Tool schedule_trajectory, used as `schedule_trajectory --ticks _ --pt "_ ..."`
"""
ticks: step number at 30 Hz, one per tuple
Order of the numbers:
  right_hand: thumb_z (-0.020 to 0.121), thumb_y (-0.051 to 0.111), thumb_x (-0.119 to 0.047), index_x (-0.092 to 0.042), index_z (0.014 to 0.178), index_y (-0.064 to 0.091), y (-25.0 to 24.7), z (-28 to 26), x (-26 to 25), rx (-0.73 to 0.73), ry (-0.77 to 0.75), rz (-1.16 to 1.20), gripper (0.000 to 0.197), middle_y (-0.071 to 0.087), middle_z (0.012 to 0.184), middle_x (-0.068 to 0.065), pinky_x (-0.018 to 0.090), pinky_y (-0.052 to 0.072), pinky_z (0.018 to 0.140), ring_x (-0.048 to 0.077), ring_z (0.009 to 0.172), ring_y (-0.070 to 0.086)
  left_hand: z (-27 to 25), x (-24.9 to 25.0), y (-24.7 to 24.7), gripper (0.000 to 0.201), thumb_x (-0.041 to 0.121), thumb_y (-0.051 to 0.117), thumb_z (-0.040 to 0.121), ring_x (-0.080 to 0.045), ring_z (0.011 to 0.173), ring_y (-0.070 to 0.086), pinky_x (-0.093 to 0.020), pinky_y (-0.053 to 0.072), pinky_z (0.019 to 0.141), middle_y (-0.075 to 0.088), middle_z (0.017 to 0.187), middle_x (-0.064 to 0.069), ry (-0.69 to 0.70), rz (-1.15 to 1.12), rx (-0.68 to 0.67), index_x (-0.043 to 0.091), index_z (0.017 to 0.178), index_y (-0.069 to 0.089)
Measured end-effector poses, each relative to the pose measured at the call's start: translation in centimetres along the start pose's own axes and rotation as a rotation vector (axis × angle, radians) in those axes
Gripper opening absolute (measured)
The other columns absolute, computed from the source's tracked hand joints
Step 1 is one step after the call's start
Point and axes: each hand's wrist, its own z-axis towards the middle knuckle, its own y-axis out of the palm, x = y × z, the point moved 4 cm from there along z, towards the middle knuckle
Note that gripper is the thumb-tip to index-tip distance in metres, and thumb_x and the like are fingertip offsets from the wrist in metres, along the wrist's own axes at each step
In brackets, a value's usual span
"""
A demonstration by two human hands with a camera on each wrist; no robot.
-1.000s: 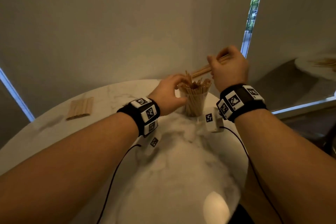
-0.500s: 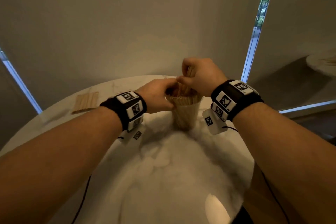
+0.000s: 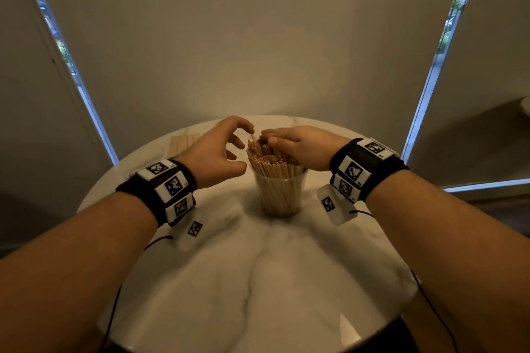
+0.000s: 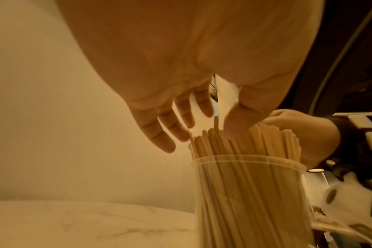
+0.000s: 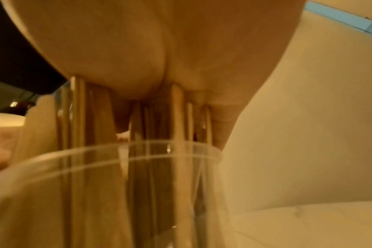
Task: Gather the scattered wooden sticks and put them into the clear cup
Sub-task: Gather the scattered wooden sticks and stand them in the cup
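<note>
Low in the frame, two bare forearms reach up across a round marble table (image 3: 258,281), each wrist strapped with a black band of printed markers. At mid-frame stands the clear cup (image 3: 279,195), upright and packed with wooden sticks (image 3: 269,165) whose tips fan above its rim.

The step in hand looks like settling the bundle. Done well, that would mean pressing evenly straight down over the tips so the light cup does not tip, while nudging any proud stick in from the side rather than forcing it.

The right hand (image 3: 298,145) lies flat on the stick tops, fingers straight and close together, palm bearing on them; the right wrist view shows the ends meeting the palm (image 5: 138,70). It grips nothing.

The left hand (image 3: 213,152), just left of the cup, is loosely spread, fingers relaxed and apart, the thumb below. Its forefinger tip seems to touch one stick (image 3: 252,139) that stands taller than the rest; the left wrist view shows the fingers (image 4: 159,132) clear of the cup wall.

Farther back, at upper left of the tabletop, a flat row of sticks (image 3: 183,142) awaits collection.
</note>
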Motion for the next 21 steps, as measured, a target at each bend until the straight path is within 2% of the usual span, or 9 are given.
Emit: schedule_trajectory --ticks 2,5,7,8,11,12,14,16,21 --pt "0.099 0.044 -0.067 -0.043 0.15 0.047 -0.5 -0.6 0.0 0.034 -0.008 0.099 0.057 0.048 0.155 -0.014 0.041 0.042 0.111 0.013 0.136 0.049 -0.4 0.2 0.4 0.06 0.012 0.075 0.079 -0.005 0.115 0.057 -0.031 0.06 0.088 0.049 0.136 0.01 0.008 -0.057 0.093 0.031 0.13 0.049" --pt "0.073 0.07 -0.078 -0.046 0.159 0.024 -0.4 -1.2 0.6 -0.003 -0.072 0.141 0.103 0.031 0.166 -0.012 0.034 0.033 0.113 0.007 0.142 0.034 -0.6 0.2 1.0 0.071 0.022 0.075 0.076 -0.011 0.122 0.054 -0.032 0.055 0.095 0.045 0.143 0.003 -0.026 -0.176 0.167 0.025 0.141 0.044" --pt "0.06 0.081 -0.075 -0.04 0.162 0.015 0.4 -1.2 1.0 -0.068 -0.067 0.092 0.127 0.028 0.167 -0.011 0.033 0.03 0.119 0.008 0.145 0.033 -0.5 0.0 2.0 0.078 0.03 0.073 0.083 -0.01 0.132 0.048 -0.032 0.045 0.107 0.044 0.153 0.004 -0.095 -0.163 0.034 0.024 0.154 0.04" --pt "0.058 0.084 -0.072 -0.038 0.162 0.018 0.8 -0.9 1.0 -0.054 -0.068 0.063 0.128 0.034 0.164 -0.011 0.033 0.032 0.118 0.008 0.142 0.039 -0.5 0.1 2.6 0.079 0.036 0.069 0.084 -0.008 0.135 0.045 -0.029 0.039 0.11 0.046 0.153 0.007 -0.107 -0.167 -0.057 0.025 0.156 0.039" --pt "0.061 0.089 -0.065 -0.035 0.147 0.046 1.5 0.2 0.8 0.088 -0.084 0.048 0.1 0.058 0.138 -0.01 0.03 0.047 0.102 0.009 0.12 0.056 -0.7 0.3 3.4 0.078 0.036 0.065 0.076 -0.008 0.124 0.056 -0.011 0.042 0.099 0.057 0.137 0.013 -0.096 -0.201 -0.105 0.028 0.151 0.043" --pt "0.062 0.089 -0.065 -0.036 0.138 0.052 1.8 0.5 0.8 0.136 -0.073 0.092 0.09 0.062 0.127 -0.011 0.027 0.05 0.092 0.009 0.111 0.06 -0.7 0.2 3.3 0.078 0.033 0.067 0.075 -0.011 0.119 0.061 -0.014 0.047 0.096 0.059 0.134 0.009 -0.111 -0.23 -0.082 0.026 0.149 0.042" --pt "0.062 0.089 -0.064 -0.038 0.124 0.054 2.4 0.7 0.8 0.19 -0.04 0.166 0.076 0.065 0.109 -0.014 0.019 0.049 0.073 0.005 0.095 0.064 -0.8 -0.4 3.0 0.079 0.019 0.073 0.077 -0.02 0.117 0.066 -0.035 0.054 0.101 0.062 0.134 -0.004 -0.148 -0.342 -0.063 0.024 0.146 0.036" --pt "0.063 0.089 -0.061 -0.038 0.113 0.055 3.0 0.9 0.5 0.228 -0.045 0.187 0.065 0.064 0.1 -0.017 0.015 0.045 0.065 0.0 0.086 0.062 -0.9 -1.0 2.3 0.071 0.007 0.076 0.083 -0.025 0.116 0.067 -0.048 0.054 0.103 0.063 0.131 -0.007 -0.152 -0.347 -0.05 0.025 0.142 0.04" --pt "0.081 0.082 -0.05 -0.031 0.093 0.061 2.9 0.7 -0.7 0.374 -0.118 0.403 0.031 0.065 0.084 -0.01 0.019 0.052 0.062 -0.001 0.072 0.06 -1.4 -1.1 0.7 0.036 0.005 0.064 0.096 -0.014 0.102 0.071 -0.046 0.061 0.092 0.07 0.116 0.002 -0.075 -0.167 0.037 0.029 0.122 0.061"
